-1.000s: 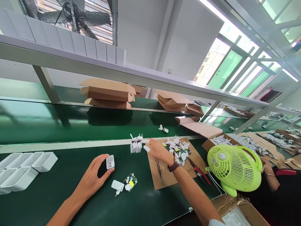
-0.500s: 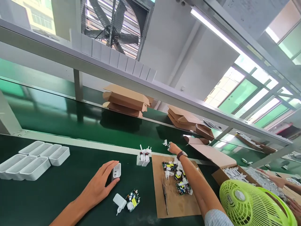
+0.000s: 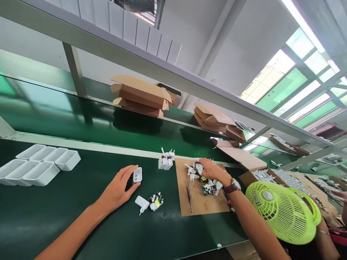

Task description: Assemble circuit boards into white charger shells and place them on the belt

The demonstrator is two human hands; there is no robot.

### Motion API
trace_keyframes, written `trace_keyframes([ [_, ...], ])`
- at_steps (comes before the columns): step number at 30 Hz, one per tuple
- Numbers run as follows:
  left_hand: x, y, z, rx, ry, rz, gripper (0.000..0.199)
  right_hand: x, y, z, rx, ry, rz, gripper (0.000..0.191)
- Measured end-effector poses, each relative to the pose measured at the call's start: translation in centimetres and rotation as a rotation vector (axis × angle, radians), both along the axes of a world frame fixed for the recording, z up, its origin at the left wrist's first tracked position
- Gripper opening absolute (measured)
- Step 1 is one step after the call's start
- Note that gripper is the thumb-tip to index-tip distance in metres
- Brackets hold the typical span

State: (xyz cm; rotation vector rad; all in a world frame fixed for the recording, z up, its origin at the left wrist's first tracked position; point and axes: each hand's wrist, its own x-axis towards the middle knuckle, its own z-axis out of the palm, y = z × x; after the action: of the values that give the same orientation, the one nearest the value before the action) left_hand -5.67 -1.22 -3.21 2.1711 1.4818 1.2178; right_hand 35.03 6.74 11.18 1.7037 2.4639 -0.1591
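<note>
My left hand (image 3: 121, 186) is closed on a white charger housing (image 3: 137, 175), thumb on the near side and fingers on the far side; its open top faces up on the dark green bench. Over the cardboard sheet, my right hand (image 3: 211, 169) has its fingers bent down onto a white plug piece (image 3: 199, 168), partly hidden by them. Circuit boards (image 3: 208, 188) with white parts lie on the sheet beside and under that hand. Between my hands stand two filled housings (image 3: 165, 162) with prongs up. Nearer me lie a white plug part (image 3: 142, 203) and a circuit board (image 3: 155, 201).
Several white housings (image 3: 40, 173) stand in rows at left. Tweezers (image 3: 189, 195) lie on the cardboard sheet (image 3: 195, 207). A green fan (image 3: 282, 213) and an open carton (image 3: 248, 178) of white parts are at right. Another person's arm (image 3: 324, 234) shows behind the fan.
My right hand has come back from the green belt to the boards on the cardboard. My left hand still holds the housing. The view has tilted down.
</note>
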Motion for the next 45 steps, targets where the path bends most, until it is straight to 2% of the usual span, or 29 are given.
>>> trace_keyframes([
  [3, 0.3, -0.2, 0.5, -0.077, -0.011, -0.002, 0.05, -0.4, -3.1, -0.4, 0.012, 0.036, 0.044, 0.043],
  [5, 0.5, -0.3, 0.7, -0.126, -0.028, -0.014, 0.052, -1.9, -5.0, -0.9, 0.045, 0.121, 0.107, 0.041],
  [8, 0.5, -0.3, 0.8, -0.166, -0.065, -0.028, 0.056, -5.9, -7.6, -2.5, -0.027, 0.244, 0.205, 0.041],
  [11, 0.5, -0.3, 0.9, -0.183, -0.097, -0.02, 0.059, -10.8, -9.2, -5.0, -0.136, 0.184, 0.298, 0.047],
  [12, 0.4, -0.3, 0.9, -0.191, -0.102, -0.018, 0.06, -12.2, -9.4, -5.9, -0.137, 0.159, 0.331, 0.05],
  [14, 0.3, -0.4, 0.9, -0.209, -0.107, -0.018, 0.062, -14.4, -9.0, -7.2, -0.134, 0.145, 0.401, 0.045],
  [16, 0.2, -0.5, 1.0, -0.227, -0.115, -0.019, 0.063, -15.3, -8.1, -7.8, -0.119, 0.223, 0.483, 0.041],
  [19, 0.2, -0.4, 1.1, -0.244, -0.131, -0.023, 0.066, -14.9, -6.5, -7.8, -0.107, 0.415, 0.536, 0.063],
  [22, 0.2, -0.4, 1.2, -0.259, -0.121, -0.036, 0.072, -13.8, -5.3, -7.8, -0.189, 0.538, 0.459, 0.067],
  [27, 0.3, -0.3, 1.0, -0.339, -0.056, -0.063, 0.096, -13.3, -4.5, -8.9, -0.405, 0.729, 0.259, 0.048],
  [30, 0.6, -0.4, 0.9, -0.357, -0.024, -0.063, 0.105, -14.1, -4.5, -10.0, -0.397, 0.843, 0.169, 0.039],
  [33, 0.9, -0.4, 0.9, -0.386, -0.013, -0.061, 0.104, -14.7, -4.5, -10.6, -0.384, 0.924, 0.122, 0.029],
  [35, 1.0, -0.5, 1.0, -0.404, -0.014, -0.063, 0.103, -14.6, -4.5, -10.7, -0.429, 0.96, 0.11, 0.026],
  [38, 1.0, -0.5, 1.1, -0.427, -0.001, -0.051, 0.103, -14.2, -4.4, -10.8, -0.484, 0.988, 0.083, 0.027],
  [45, 0.9, -0.3, 0.9, -0.441, 0.029, -0.023, 0.103, -13.7, -4.5, -11.1, -0.485, 1.095, -0.029, 0.027],
])
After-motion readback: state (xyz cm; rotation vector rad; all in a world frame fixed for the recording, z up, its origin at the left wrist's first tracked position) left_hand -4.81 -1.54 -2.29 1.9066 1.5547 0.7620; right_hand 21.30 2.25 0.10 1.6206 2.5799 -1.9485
